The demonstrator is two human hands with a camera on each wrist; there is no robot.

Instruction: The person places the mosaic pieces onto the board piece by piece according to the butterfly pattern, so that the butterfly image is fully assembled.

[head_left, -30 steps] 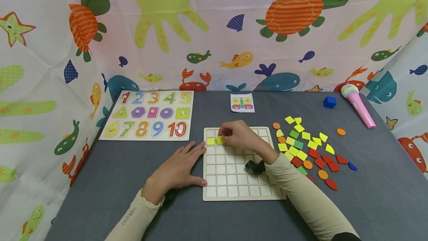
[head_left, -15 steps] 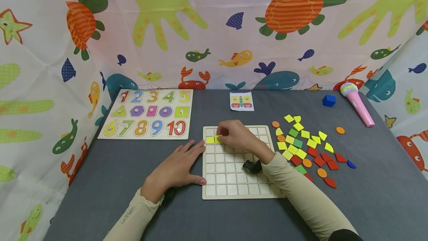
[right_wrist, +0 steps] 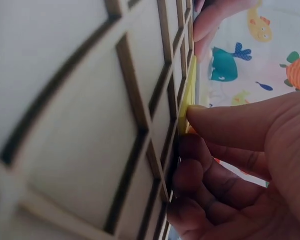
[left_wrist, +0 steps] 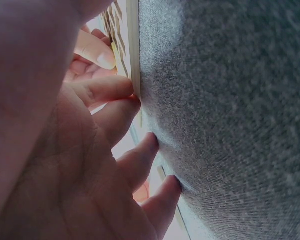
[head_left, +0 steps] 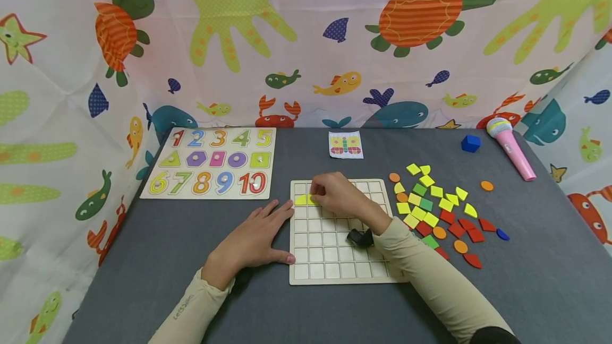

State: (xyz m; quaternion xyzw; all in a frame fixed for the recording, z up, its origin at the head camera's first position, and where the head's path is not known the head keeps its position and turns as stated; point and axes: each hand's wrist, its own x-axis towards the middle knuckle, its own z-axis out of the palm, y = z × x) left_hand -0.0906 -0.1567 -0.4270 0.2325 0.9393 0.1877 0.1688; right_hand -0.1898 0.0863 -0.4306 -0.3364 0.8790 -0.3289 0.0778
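Observation:
The left hand [head_left: 251, 240] lies beside the wooden grid board [head_left: 316, 255], its spread fingertips and thumb touching the left edge. In the left wrist view, that hand [left_wrist: 94, 155] has fingers on the board's side [left_wrist: 133, 50] and on the grey cloth. A yellow square tile [head_left: 300, 200] sits in the grid near the top left. Directly right of it, the right hand [head_left: 344, 195] pinches another yellow tile [head_left: 312, 200]. In the right wrist view, the thumb of this hand [right_wrist: 245, 165] rests on a yellow tile [right_wrist: 189, 97] at the grid; the fingertips are partly hidden.
Loose yellow, green, red and orange pieces [head_left: 432, 220] lie right of the board. A number puzzle [head_left: 229, 143] is at the back left, a butterfly card [head_left: 346, 155] behind the board. A blue cube [head_left: 470, 144] and pink microphone [head_left: 515, 155] stand back right. A black object [head_left: 360, 238] is by the right wrist.
Over the last second the pinched yellow tile has shifted slightly left and levelled beside the first one. The left hand keeps its place at the board's edge.

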